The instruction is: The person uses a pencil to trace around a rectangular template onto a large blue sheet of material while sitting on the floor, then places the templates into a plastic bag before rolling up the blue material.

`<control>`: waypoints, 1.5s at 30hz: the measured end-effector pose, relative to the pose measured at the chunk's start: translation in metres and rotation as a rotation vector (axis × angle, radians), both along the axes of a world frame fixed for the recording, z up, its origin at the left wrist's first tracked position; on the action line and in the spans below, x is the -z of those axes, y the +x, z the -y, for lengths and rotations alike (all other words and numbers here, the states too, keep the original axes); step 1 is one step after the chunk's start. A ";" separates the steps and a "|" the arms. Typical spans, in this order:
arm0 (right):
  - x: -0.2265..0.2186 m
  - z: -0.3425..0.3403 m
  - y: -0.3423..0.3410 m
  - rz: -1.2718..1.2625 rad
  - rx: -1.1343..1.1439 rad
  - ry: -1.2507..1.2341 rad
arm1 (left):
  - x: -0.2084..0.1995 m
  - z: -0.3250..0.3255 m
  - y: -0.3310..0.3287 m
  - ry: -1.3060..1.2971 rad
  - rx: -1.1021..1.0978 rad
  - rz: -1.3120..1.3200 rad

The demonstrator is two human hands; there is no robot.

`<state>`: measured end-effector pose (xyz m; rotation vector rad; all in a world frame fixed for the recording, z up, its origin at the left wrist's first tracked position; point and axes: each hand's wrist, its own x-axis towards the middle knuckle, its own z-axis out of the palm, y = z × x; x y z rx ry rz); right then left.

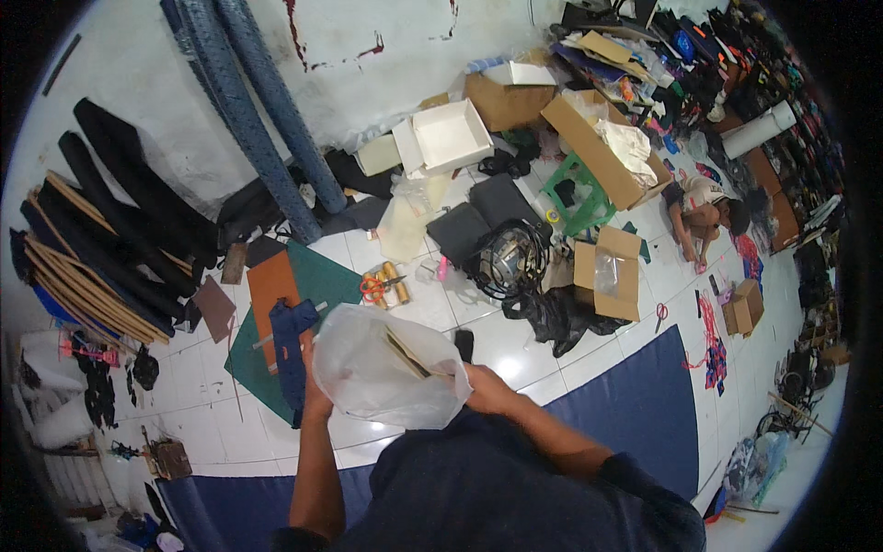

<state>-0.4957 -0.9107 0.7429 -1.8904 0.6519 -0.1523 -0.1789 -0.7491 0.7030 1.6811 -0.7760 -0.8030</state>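
A broad dark blue sheet of fabric [635, 414] lies across the white tiled floor [515, 345] below the person. Held over it is a translucent white plastic bag [382, 368] with a flat brown cardboard piece [407, 354] partly inside, its upper end poking out, so the bagging looks unfinished. The left hand [315, 391] grips the bag's left edge from behind; the right hand [483, 388] is closed on its right side. Orange-handled scissors [372, 287] lie beyond.

Bright, even light; fisheye-bent, dark rim
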 end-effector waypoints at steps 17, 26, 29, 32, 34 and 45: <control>0.014 0.282 0.170 -0.067 -0.536 0.158 | -0.035 0.160 0.062 0.070 -0.308 -0.250; -0.005 0.337 0.243 -0.060 -0.563 0.040 | -0.024 0.232 0.159 -0.085 -0.188 -0.260; -0.003 0.354 0.254 -0.154 -0.522 -0.100 | -0.032 0.244 0.192 -0.190 -0.339 -0.194; 0.005 0.366 0.268 -0.158 -0.441 -0.153 | -0.031 0.249 0.218 -0.265 -0.363 -0.197; 0.002 0.374 0.285 -0.159 -0.444 -0.184 | -0.037 0.261 0.225 -0.294 -0.353 -0.159; 0.033 0.531 0.382 0.022 -0.173 -0.122 | -0.015 0.373 0.239 -0.059 -0.939 -0.120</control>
